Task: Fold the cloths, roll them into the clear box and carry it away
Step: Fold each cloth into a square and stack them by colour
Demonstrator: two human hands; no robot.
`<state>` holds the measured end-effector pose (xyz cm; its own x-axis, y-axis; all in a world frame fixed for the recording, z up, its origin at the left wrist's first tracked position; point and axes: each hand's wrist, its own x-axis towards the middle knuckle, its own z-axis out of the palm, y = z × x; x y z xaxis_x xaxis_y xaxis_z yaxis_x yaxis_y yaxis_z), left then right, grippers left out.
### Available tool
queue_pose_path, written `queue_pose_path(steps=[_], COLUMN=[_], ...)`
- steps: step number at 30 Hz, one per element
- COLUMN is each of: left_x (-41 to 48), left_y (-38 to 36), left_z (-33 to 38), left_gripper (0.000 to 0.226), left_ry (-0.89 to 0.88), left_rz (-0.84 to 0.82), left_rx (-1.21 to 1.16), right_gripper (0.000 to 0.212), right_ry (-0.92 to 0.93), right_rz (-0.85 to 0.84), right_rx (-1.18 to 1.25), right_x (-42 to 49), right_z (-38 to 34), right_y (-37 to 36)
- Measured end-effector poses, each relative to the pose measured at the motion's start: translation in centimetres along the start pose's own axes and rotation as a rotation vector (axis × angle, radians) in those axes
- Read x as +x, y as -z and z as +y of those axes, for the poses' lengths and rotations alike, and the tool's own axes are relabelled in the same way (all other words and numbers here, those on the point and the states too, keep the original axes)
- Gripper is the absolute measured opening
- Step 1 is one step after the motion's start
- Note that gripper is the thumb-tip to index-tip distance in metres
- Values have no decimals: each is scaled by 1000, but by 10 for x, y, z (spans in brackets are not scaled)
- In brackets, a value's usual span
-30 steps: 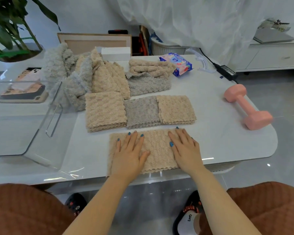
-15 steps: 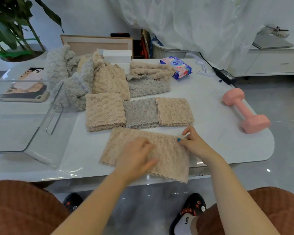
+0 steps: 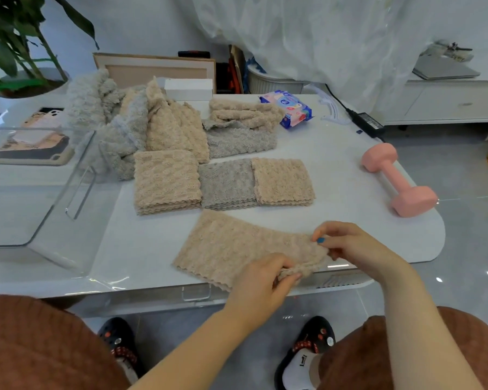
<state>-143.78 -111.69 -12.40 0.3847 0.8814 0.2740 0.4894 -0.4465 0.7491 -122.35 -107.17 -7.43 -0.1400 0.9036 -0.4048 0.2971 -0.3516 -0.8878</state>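
A beige textured cloth (image 3: 231, 246) lies folded in a long strip at the table's front edge, turned askew. My left hand (image 3: 262, 280) pinches its near right corner, and my right hand (image 3: 347, 243) pinches its far right corner. Behind it sit three folded stacks: beige (image 3: 165, 180), grey (image 3: 227, 182) and beige (image 3: 282, 181). Further back lies a heap of unfolded grey and beige cloths (image 3: 130, 122) and a looser folded pile (image 3: 243, 128). The clear box (image 3: 54, 198) stands at the left with nothing in it.
A pink dumbbell (image 3: 397, 178) lies at the table's right side. A wipes pack (image 3: 289, 111), a power adapter (image 3: 366, 125) and a white box (image 3: 188, 88) sit at the back. A phone on a tablet (image 3: 31, 144) lies far left, behind the clear box.
My hands left the flattened cloth's top and moved to its right end, where both now pinch a corner. The cloth swung askew and its right end is bunched.
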Motion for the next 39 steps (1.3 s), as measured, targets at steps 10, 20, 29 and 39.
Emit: queue_pose_path(steps=[10, 20, 29, 39], left_x=[-21, -17, 0, 50], left_y=[63, 106, 115, 154], left_z=[5, -81, -76, -24], left_gripper=[11, 19, 24, 10], left_ry=[598, 720, 824, 88], left_rz=[197, 151, -167, 225], left_rx=[-659, 157, 121, 244], right_gripper=[9, 10, 13, 24], right_ry=[218, 106, 91, 502], right_rz=[-47, -123, -264, 96], right_rx=[-407, -629, -754, -563], right_x=[15, 106, 102, 40], right_z=[-52, -58, -56, -120], right_y=[-40, -136, -128, -64])
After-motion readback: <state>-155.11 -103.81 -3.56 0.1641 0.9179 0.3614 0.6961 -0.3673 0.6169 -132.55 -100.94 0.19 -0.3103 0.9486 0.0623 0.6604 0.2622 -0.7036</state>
